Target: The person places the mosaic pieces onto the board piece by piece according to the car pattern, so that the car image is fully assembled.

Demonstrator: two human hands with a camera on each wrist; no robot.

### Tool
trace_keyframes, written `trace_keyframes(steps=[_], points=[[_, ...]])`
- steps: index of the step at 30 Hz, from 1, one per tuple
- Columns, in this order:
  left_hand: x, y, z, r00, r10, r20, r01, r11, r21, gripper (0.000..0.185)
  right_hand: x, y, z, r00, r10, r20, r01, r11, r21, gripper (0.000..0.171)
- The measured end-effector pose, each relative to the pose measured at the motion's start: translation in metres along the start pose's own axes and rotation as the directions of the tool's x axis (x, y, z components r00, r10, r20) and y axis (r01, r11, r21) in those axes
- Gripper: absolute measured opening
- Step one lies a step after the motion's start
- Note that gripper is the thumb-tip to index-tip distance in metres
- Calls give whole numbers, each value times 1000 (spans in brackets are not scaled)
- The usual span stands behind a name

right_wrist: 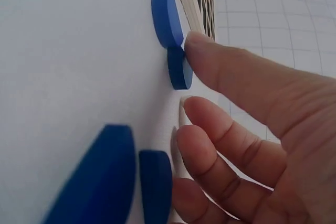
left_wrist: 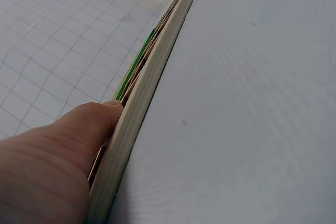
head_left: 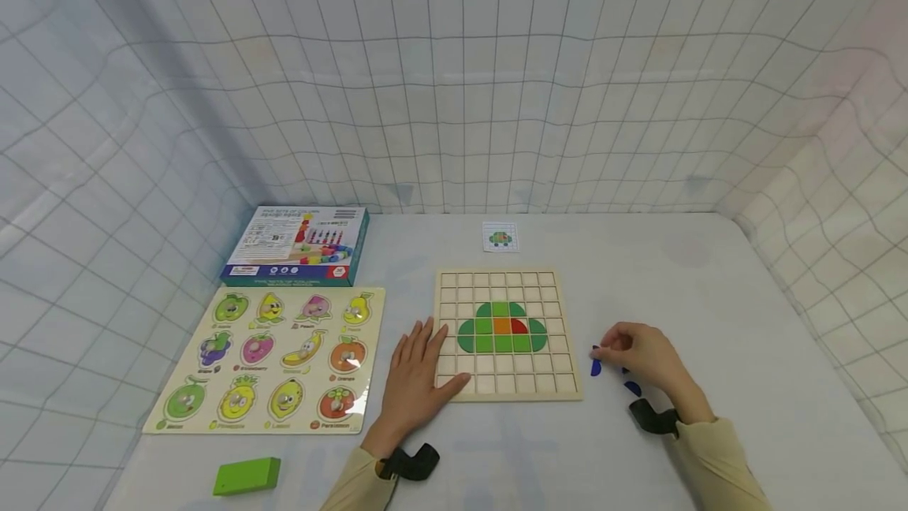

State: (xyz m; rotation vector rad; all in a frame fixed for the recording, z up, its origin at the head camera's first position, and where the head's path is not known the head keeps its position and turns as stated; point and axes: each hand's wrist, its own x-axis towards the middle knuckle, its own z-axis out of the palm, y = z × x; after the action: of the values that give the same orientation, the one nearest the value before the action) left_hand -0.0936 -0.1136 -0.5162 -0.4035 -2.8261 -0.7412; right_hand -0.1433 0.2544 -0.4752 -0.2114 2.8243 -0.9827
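A square wooden grid board [head_left: 563,385] lies on the table with green, orange and red tiles [head_left: 502,328] set in its middle cells, forming a car shape. My left hand [head_left: 418,381] rests flat on the board's left side, fingers extended and thumb along the near edge [left_wrist: 139,93]. To the right of the board, my right hand [head_left: 645,357] pinches at a small blue half-round tile [right_wrist: 180,69] with thumb and index fingertip; the index finger is hidden in the right wrist view. Another blue tile [right_wrist: 167,14] touches it, and more blue tiles [head_left: 633,389] lie under the palm.
A small pattern card [head_left: 500,237] showing a car lies behind the board. On the left are a fruit puzzle board [head_left: 269,369], a boxed toy set [head_left: 298,245] and a green block [head_left: 246,476]. Grid-patterned cloth walls [head_left: 496,101] enclose the table.
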Motion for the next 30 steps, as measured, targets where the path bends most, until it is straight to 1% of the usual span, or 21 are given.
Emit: trace_keyframes(steps=[8,13,16,20,27,30], points=[[0,1,0,1000,15,-14,-15,1000,13,80,1,-6,1,998,63,27,-63,998,15,20],[-1,0,0,999,26,-32,-25,1000,19,79,2,-9,2,999,43,31,-44,999,26,16],[-1,1,0,999,25,-30,-24,1000,16,79,0,-11,2,998,50,25,-51,998,23,19],[0,0,-1,1000,13,-11,-13,1000,13,79,-2,-13,1,998,65,19,-65,998,10,23],[0,0,0,999,39,-31,-38,999,26,78,-2,-11,0,1000,16,21,-16,1000,27,16],[0,0,0,998,43,-40,-42,999,26,78,-1,-12,0,999,11,31,-12,1000,28,15]])
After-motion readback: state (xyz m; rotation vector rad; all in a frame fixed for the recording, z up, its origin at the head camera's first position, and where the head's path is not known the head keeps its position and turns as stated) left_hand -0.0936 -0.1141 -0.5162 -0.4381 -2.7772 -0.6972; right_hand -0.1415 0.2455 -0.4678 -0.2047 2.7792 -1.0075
